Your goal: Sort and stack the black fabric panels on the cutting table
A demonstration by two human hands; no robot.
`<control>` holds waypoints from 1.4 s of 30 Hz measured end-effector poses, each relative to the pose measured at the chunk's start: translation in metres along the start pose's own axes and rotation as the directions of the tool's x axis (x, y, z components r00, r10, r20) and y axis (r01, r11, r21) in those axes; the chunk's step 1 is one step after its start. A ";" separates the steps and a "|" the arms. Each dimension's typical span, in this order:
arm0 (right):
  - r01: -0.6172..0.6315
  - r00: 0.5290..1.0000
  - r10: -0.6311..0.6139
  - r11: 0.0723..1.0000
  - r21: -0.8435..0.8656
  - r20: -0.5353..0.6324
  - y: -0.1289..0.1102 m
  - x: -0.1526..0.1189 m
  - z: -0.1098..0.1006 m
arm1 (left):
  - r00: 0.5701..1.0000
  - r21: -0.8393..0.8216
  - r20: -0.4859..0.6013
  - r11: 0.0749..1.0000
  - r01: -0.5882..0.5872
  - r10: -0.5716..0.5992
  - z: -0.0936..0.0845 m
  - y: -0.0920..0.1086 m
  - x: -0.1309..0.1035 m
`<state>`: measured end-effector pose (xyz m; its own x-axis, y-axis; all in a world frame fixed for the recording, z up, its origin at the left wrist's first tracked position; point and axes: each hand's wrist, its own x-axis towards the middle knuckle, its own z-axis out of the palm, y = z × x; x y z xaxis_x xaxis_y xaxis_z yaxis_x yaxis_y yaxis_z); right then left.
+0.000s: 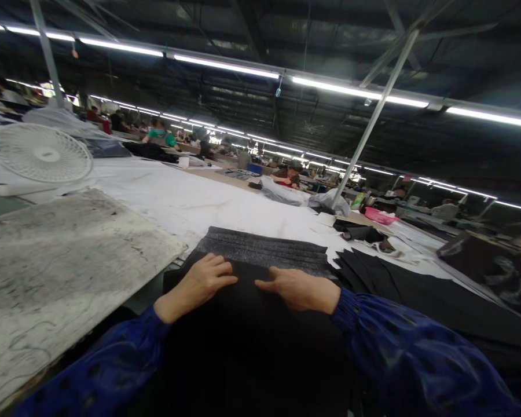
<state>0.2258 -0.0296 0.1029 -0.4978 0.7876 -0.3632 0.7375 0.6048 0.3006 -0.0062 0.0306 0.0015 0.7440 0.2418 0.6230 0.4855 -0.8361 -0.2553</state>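
Black cloth [247,324] hangs over the near table edge and lies under both hands. My left hand [206,281] is at its upper left, fingers curled onto the cloth, thumb pointing right. Opposite it, my right hand [295,286] holds the cloth at the upper right, thumb pointing left. A small gap separates the two thumbs. Just beyond the hands lies a stack of dark grey speckled fabric [264,249], its layers showing as ridges. The fingertips are partly hidden against the dark cloth.
A stained pale board [69,255] is at the left, with a white fan [41,153] behind it. White sheeting [169,197] covers the table. Black fabric pieces [399,284] lie at the right, near a metal pole [373,119] and a pink basket [380,216]. People sit far back.
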 end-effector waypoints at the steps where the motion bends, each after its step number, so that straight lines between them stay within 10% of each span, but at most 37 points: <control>1: 0.012 1.000 -0.012 1.000 0.005 -0.005 -0.001 0.001 0.000 | 1.000 -0.019 -0.001 1.000 0.011 -0.011 0.000 -0.002 -0.001; 17: 0.033 0.999 -0.031 0.998 -0.051 0.038 -0.028 0.034 -0.033 | 0.972 -0.172 -0.070 0.963 0.209 -0.223 -0.018 -0.027 -0.045; 25: 0.277 0.944 -0.248 0.954 0.115 -0.218 -0.013 0.065 -0.016 | 0.965 -0.171 -0.096 0.959 0.227 -0.246 -0.015 -0.023 -0.045; 34: -0.037 0.982 0.148 0.759 0.650 -0.117 0.077 -0.043 0.064 | 0.933 -0.054 -0.256 0.968 0.246 -0.251 -0.003 -0.020 -0.050; 42: 0.006 0.961 0.196 0.691 0.723 -0.196 0.030 -0.128 0.040 | 0.904 -0.102 -0.314 0.956 0.274 -0.292 -0.004 -0.019 -0.052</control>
<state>0.3301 -0.1169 0.1232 -0.4230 0.8985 -0.1172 0.8363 0.3374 -0.4322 -0.0555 0.0318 -0.0229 0.3864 0.3081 0.8694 0.6209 -0.7839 0.0018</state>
